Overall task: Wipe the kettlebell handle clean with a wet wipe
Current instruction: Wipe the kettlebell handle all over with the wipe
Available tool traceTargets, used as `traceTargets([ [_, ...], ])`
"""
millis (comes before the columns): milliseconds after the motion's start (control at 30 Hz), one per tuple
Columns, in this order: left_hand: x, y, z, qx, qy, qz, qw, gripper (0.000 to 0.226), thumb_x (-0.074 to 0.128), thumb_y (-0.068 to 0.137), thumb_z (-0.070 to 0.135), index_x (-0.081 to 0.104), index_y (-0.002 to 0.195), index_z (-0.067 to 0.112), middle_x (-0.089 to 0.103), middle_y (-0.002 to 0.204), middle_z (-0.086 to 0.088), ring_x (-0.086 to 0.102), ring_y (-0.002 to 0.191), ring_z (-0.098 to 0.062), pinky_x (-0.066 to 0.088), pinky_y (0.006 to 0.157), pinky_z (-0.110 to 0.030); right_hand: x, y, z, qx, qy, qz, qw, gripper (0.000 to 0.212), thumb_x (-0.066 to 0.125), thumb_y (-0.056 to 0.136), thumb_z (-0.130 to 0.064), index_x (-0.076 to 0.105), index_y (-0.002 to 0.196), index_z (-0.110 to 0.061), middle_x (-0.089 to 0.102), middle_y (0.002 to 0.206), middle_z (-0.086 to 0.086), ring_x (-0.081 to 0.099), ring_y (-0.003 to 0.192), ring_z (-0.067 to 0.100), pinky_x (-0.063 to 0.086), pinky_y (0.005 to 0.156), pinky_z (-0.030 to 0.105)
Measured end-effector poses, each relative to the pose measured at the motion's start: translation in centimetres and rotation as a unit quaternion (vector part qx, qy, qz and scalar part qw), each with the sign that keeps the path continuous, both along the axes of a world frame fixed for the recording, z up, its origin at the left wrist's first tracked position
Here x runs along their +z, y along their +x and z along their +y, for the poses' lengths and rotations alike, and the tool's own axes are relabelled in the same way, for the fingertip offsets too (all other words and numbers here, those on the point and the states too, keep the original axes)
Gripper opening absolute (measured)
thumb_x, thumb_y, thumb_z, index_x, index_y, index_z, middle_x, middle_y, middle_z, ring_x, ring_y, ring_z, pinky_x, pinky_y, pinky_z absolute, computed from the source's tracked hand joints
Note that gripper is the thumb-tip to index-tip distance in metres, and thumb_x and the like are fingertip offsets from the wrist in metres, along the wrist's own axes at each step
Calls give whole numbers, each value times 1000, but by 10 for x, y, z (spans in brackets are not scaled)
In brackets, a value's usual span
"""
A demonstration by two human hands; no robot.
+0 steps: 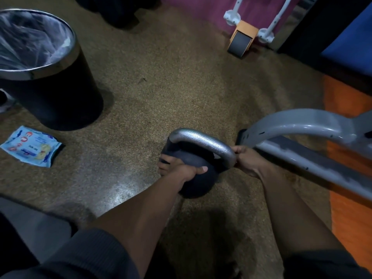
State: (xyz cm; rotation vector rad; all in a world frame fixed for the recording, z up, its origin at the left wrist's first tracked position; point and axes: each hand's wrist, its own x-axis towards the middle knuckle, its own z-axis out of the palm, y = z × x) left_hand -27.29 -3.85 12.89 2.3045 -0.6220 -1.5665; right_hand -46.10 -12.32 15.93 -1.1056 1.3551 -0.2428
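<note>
Two hands hold the kettlebell [193, 174], which sits on the speckled floor [161, 87] just below the middle of the frame, tipped so its grey handle [203, 140] arches up and to the right. The left hand [181, 171] grips the dark ball from the near side: its thumb lies across the top toward the right and its fingers curl round the left flank, slightly spread. The right hand [244, 161] is at the right end of the handle, where the bar bends down into the ball; its fingers are bunched together and curled against the metal. Whether they pinch a wipe there cannot be told, since nothing white shows between them. Both forearms run down to dark sleeves at the bottom edge.

Just right of the kettlebell, touching or nearly touching the right hand, a grey metal frame [302, 125] curves in from the right edge over an orange surface [346, 101]. At the left edge, level with the handle, a blue pack of wipes [32, 147] lies flat on the floor. Above it, in the upper left, stands a black bin [54, 97] with a metal rim and a clear liner. At the top right, an orange block with a grey wheel [240, 44] rests against a pink wall beside white brackets.
</note>
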Motion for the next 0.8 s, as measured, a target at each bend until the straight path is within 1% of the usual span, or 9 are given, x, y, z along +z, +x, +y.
traceTargets([
  [67,1,0,0,-2,-2,1,1000,154,91,58,55,-19,154,5,-11,164,-19,1,153,-35,19,122,-52,-5,0,11,-62,7,-6,998,23,48,90,12,63,107,10,68,92,18,64,80,21,55,63,20],
  [100,1,0,0,-3,-1,-1,1000,154,91,59,55,-20,154,5,-12,163,-19,1,153,-36,19,122,-51,-6,-4,16,-89,9,-14,996,22,49,89,13,64,103,7,68,88,15,63,78,19,54,60,18],
  [200,1,0,1,-5,-1,2,1000,155,91,59,54,-20,154,5,-11,163,-19,1,153,-36,19,122,-51,-3,-19,28,-135,10,-66,989,21,48,91,11,65,97,0,67,87,15,63,81,20,57,69,20],
  [333,0,-1,2,1,-4,0,1000,155,91,57,55,-18,155,6,-8,163,-19,4,152,-36,22,121,-53,5,-17,27,-165,-7,-86,983,18,52,91,4,65,104,5,70,96,15,67,88,19,58,76,23],
  [467,1,0,2,5,-8,8,1000,155,92,57,54,-19,155,7,-8,164,-18,3,152,-36,22,121,-54,-11,1,32,-251,14,-90,964,12,57,90,1,68,95,-1,69,93,13,64,85,17,56,73,20],
  [533,1,1,3,3,-11,8,1000,155,91,57,54,-19,155,7,-10,164,-18,3,153,-36,21,121,-53,-19,0,39,-285,24,-92,954,15,56,91,1,67,100,-1,67,96,16,63,83,17,53,75,22],
  [633,3,0,3,-3,-10,0,1000,154,90,59,55,-19,155,6,-11,164,-18,2,153,-36,20,122,-53,-15,-8,49,-284,35,-109,952,24,51,93,0,64,113,-2,64,97,17,61,86,19,49,93,33],
  [667,3,0,3,-3,-11,-1,1000,154,90,59,55,-19,155,6,-10,164,-18,2,153,-36,20,122,-52,-11,-11,51,-271,36,-109,956,26,50,93,-1,64,114,-4,64,97,16,62,88,20,48,96,36],
  [800,1,0,2,-2,-8,-3,1000,155,91,58,55,-20,155,7,-11,164,-17,1,153,-37,20,122,-54,3,-10,48,-257,33,-72,963,24,52,94,-5,67,110,-14,70,100,5,63,98,19,48,94,37],
])
